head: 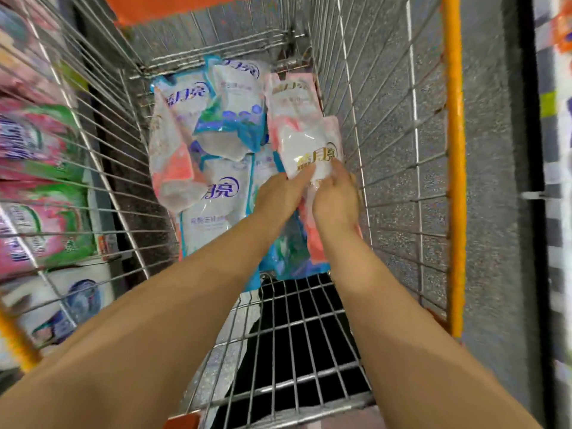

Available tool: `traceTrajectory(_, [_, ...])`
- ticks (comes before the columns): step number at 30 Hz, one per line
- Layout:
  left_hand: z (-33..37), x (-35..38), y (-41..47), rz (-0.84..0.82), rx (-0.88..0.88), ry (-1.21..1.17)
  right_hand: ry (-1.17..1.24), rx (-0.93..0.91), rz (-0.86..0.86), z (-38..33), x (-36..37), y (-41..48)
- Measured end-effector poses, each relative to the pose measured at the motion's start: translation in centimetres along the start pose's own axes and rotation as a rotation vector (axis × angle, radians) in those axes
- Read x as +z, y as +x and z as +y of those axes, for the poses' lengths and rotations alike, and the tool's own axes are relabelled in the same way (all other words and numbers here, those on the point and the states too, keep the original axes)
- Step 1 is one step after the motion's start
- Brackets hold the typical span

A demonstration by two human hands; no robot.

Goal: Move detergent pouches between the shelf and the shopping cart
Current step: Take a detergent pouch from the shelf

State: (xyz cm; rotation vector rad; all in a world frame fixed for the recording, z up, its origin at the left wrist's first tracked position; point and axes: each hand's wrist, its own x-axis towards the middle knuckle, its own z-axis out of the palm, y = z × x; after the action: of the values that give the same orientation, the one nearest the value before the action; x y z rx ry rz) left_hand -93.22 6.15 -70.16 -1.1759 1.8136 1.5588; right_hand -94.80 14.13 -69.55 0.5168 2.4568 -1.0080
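Both my arms reach down into a wire shopping cart [387, 125]. My left hand [283, 193] and my right hand [335, 198] together grip the near end of a pink and white detergent pouch [309, 147] with gold lettering, close to the cart's right wall. Several more pouches lie in the basket: blue and white ones [232, 100] at the back and middle, a pink one [176, 168] at the left, another pink one [291, 94] at the back right. Under my wrists lies a blue pouch [294, 252], partly hidden.
The shelf on the left holds pink and green detergent packs [40, 187] and a white and blue pack [71, 301], seen through the cart's wire side. The cart rim is orange [453, 150]. Grey speckled floor lies to the right. Another shelf edge [557, 181] runs along the far right.
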Motion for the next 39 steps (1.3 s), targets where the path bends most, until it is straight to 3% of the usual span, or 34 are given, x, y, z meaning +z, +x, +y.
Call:
traceTrajectory(7, [0.8, 0.1, -2.6, 0.14, 0.103, -0.03, 0.054, -0.04, -0.041, -0.5, -1.4, -1.1])
traceTrajectory(12, [3.0, -2.7, -7.0, 0.208, 0.369, 0.062, 0.224, -0.089, -0.098, -2.0, -2.7, -4.2])
traceTrajectory(17, [6.8, -7.0, -13.8, 0.201, 0.503, 0.06, 0.443, -0.078, -0.153, -5.0, -5.4, -9.0])
traceTrajectory(22, [10.2, -11.7, -22.6, 0.264, 0.73, 0.084, 0.617, -0.308, -0.373, -9.6, -10.8, -13.1])
traceTrajectory(27, [12.9, -15.8, -32.3, 0.384, 0.87, -0.122, 0.794, -0.688, -0.542, -16.1, -15.5, -18.9])
traceTrajectory(33, [12.9, -18.1, -45.8, 0.667, 1.053, -0.177, 0.925, -1.004, -0.821, -21.1, -20.5, -28.4])
traceTrajectory(39, [9.2, -18.6, -58.5, 1.008, 1.135, -0.325, 0.951, -1.166, -1.028, -22.4, -23.3, -39.0])
